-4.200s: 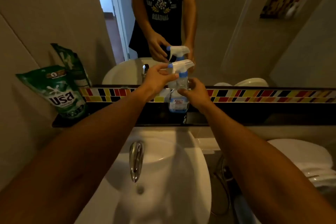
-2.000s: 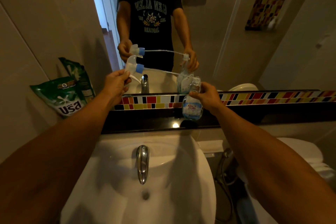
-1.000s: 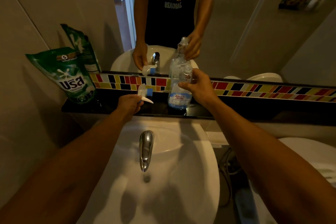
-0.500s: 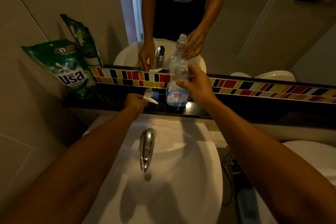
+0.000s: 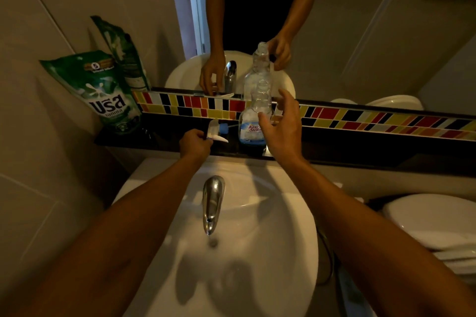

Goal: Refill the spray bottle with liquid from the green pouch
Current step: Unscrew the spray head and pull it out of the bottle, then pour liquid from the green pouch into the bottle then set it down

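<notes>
The clear spray bottle (image 5: 253, 121), its neck uncapped and a little blue liquid at its bottom, stands upright on the black ledge (image 5: 360, 152) behind the sink. My right hand (image 5: 282, 126) hovers just right of it with fingers apart, off the bottle. My left hand (image 5: 194, 144) grips the white and blue spray head (image 5: 216, 131), which lies low on the ledge left of the bottle with its thin tube pointing at the bottle. The green pouch (image 5: 100, 90) leans against the wall at the ledge's left end.
A white sink (image 5: 257, 252) with a chrome tap (image 5: 212, 201) lies below my arms. A mirror above the coloured tile strip (image 5: 360, 118) reflects the scene. A white toilet (image 5: 432, 226) stands at the right.
My left hand pulled the spray head out of the bottle and lowered it to the ledge. My right hand set the bottle down and has just let go of it.
</notes>
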A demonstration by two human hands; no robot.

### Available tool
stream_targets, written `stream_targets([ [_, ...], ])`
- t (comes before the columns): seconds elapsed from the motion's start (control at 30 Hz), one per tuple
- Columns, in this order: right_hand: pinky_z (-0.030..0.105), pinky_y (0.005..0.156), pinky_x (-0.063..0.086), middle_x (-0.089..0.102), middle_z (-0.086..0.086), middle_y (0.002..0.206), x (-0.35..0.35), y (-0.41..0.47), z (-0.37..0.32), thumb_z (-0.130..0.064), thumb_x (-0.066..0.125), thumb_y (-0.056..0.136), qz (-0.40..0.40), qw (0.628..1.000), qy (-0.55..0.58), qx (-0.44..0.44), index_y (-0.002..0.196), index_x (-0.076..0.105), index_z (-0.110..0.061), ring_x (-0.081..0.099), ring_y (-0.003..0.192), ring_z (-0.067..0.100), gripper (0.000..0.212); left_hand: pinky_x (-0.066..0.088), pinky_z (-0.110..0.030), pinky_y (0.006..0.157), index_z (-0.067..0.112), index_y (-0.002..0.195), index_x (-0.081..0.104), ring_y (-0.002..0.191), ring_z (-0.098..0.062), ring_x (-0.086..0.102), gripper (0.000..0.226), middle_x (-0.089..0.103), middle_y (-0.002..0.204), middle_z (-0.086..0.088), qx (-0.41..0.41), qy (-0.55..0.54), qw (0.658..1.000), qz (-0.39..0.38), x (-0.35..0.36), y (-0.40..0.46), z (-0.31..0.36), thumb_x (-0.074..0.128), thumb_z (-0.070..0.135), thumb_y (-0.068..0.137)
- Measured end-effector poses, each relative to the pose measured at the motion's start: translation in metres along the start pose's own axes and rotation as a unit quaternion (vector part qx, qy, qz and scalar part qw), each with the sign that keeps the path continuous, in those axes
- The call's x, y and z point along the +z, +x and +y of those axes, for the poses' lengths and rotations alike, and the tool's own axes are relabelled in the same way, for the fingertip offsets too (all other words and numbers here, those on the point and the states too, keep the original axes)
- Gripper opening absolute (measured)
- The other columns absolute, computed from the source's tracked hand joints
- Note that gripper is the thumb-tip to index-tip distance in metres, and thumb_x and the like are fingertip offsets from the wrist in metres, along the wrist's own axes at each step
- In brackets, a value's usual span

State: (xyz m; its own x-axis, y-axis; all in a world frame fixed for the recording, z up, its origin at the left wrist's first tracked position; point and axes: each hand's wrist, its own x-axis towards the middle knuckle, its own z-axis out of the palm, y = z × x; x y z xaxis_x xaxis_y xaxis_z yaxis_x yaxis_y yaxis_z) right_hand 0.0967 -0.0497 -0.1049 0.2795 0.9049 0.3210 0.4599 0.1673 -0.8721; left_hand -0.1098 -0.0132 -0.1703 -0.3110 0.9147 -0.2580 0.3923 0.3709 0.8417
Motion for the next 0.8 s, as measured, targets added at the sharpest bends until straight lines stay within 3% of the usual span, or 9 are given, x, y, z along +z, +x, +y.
stream_targets([
  [0.07, 0.038, 0.097, 0.059, 0.053, 0.002, 0.137, 0.003, -0.016, -0.006, -0.019, 0.069, 0.096, 0.033, 0.999, 0.012, -0.023, 0.144, 0.045, -0.023, 0.057, 0.122, 0.012, 0.054, 0.054, -0.044, 0.095, 0.008, 0.123, 0.064, 0.110, -0.030, 0.064, 0.037, 0.066, 0.117, -0.013, 0.011, -0.017, 1.000, 0.007, -0.011, -0.006, -0.001, 0.073, 0.015, 0.088],
  [0.13, 0.029, 0.090, 0.059, 0.055, 0.000, 0.125, 0.008, -0.029, -0.012, -0.017, 0.066, 0.098, 0.030, 0.999, 0.012, -0.044, 0.137, 0.050, -0.019, 0.060, 0.110, 0.008, 0.042, 0.053, -0.040, 0.095, 0.010, 0.127, 0.062, 0.110, -0.027, 0.063, 0.037, 0.066, 0.118, -0.012, 0.037, -0.018, 0.999, 0.014, -0.025, -0.012, -0.001, 0.068, 0.019, 0.092],
  [0.33, 0.023, 0.071, 0.052, 0.063, 0.000, 0.088, 0.059, -0.044, -0.040, -0.015, 0.059, 0.102, -0.109, 0.993, 0.026, -0.038, 0.121, 0.058, -0.020, 0.064, 0.080, 0.010, 0.019, 0.054, -0.044, 0.096, 0.009, 0.138, 0.055, 0.110, -0.029, 0.064, 0.048, 0.067, 0.117, -0.012, 0.038, 0.001, 0.999, 0.021, -0.097, -0.020, -0.016, 0.068, 0.021, 0.093],
  [0.43, 0.027, 0.063, 0.055, 0.065, 0.008, 0.088, 0.093, -0.041, -0.062, -0.015, 0.058, 0.103, -0.177, 0.984, 0.031, -0.020, 0.121, 0.058, -0.024, 0.066, 0.077, 0.020, 0.020, 0.051, -0.036, 0.093, 0.008, 0.142, 0.050, 0.116, -0.030, 0.061, 0.054, 0.064, 0.124, -0.012, 0.019, -0.002, 0.999, 0.051, -0.141, -0.019, -0.021, 0.068, 0.021, 0.094],
  [0.5, 0.030, 0.062, 0.052, 0.066, 0.007, 0.087, 0.116, -0.036, -0.077, -0.015, 0.057, 0.104, -0.208, 0.977, 0.035, -0.029, 0.127, 0.059, -0.019, 0.066, 0.075, 0.021, 0.024, 0.052, -0.038, 0.092, 0.008, 0.140, 0.050, 0.115, -0.032, 0.062, 0.052, 0.063, 0.124, -0.013, 0.014, -0.022, 0.997, 0.070, -0.167, -0.015, -0.023, 0.067, 0.018, 0.093],
  [0.63, 0.013, 0.062, 0.048, 0.062, -0.005, 0.086, 0.162, -0.023, -0.099, -0.015, 0.054, 0.106, -0.248, 0.968, 0.034, -0.015, 0.139, 0.056, -0.014, 0.059, 0.075, 0.004, 0.033, 0.048, -0.032, 0.077, 0.010, 0.138, 0.047, 0.101, -0.021, 0.061, 0.048, 0.062, 0.126, -0.006, 0.030, -0.042, 0.991, 0.124, -0.209, -0.006, -0.016, 0.065, 0.015, 0.094],
  [0.7, 0.021, 0.069, 0.054, 0.066, -0.002, 0.093, 0.182, -0.015, -0.112, -0.016, 0.052, 0.106, -0.274, 0.961, 0.041, 0.001, 0.140, 0.055, -0.012, 0.062, 0.079, 0.006, 0.034, 0.045, -0.029, 0.082, 0.011, 0.148, 0.037, 0.113, -0.018, 0.056, 0.058, 0.055, 0.133, -0.002, 0.030, -0.043, 0.987, 0.149, -0.228, 0.001, -0.010, 0.063, 0.020, 0.096],
  [0.8, 0.032, 0.085, 0.055, 0.066, 0.000, 0.110, 0.212, 0.000, -0.126, -0.014, 0.053, 0.106, -0.301, 0.952, 0.058, 0.028, 0.141, 0.054, -0.008, 0.066, 0.099, 0.014, 0.035, 0.045, -0.036, 0.102, 0.018, 0.156, 0.024, 0.137, -0.027, 0.047, 0.071, 0.041, 0.156, -0.008, 0.027, -0.055, 0.986, 0.156, -0.253, 0.018, -0.004, 0.059, 0.033, 0.097],
])
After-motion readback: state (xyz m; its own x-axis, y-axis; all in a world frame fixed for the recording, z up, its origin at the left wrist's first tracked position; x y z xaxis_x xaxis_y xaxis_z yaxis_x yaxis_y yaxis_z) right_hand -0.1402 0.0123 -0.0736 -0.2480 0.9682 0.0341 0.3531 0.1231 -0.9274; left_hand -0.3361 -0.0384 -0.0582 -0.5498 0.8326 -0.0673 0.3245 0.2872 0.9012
